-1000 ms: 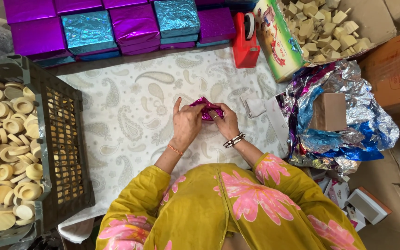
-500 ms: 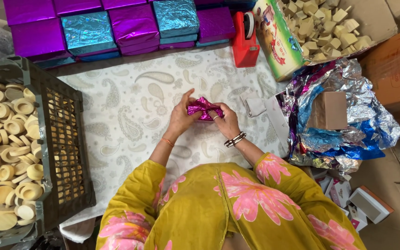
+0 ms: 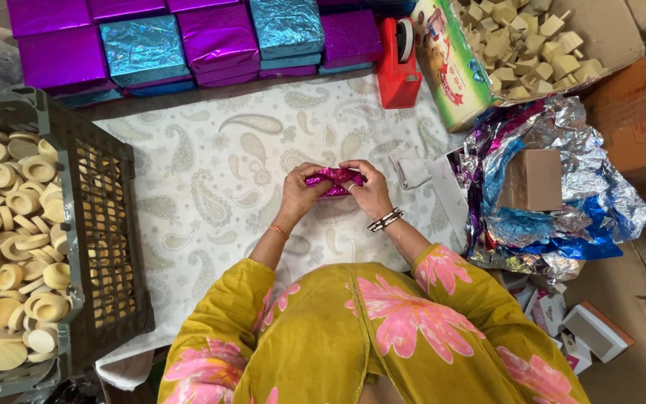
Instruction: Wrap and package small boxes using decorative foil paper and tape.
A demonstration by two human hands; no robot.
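The left hand [image 3: 302, 193] and the right hand [image 3: 368, 191] meet over the middle of a white cloth with a pale paisley print [image 3: 211, 172]. Both hands pinch a small item wrapped in magenta foil [image 3: 332, 179], fingers curled around its two ends, with the item held between them just above the cloth. The right wrist carries dark and silver bangles [image 3: 384, 220]; the left wrist carries a thin orange thread [image 3: 280, 231]. To the left of the cloth stands a grey plastic crate [image 3: 106, 247] filled with round, pale tan discs [image 3: 9, 247]. Along the far edge of the cloth lies a row of boxes wrapped in purple and blue foil [image 3: 188, 37]. A red tape dispenser [image 3: 399, 67] stands next to that row. To the right lies a loose heap of silver, blue and purple foil sheets [image 3: 585, 187] with a plain brown box [image 3: 534, 179] resting on it. Behind the heap, an open carton holds tan cubes [image 3: 532, 45].
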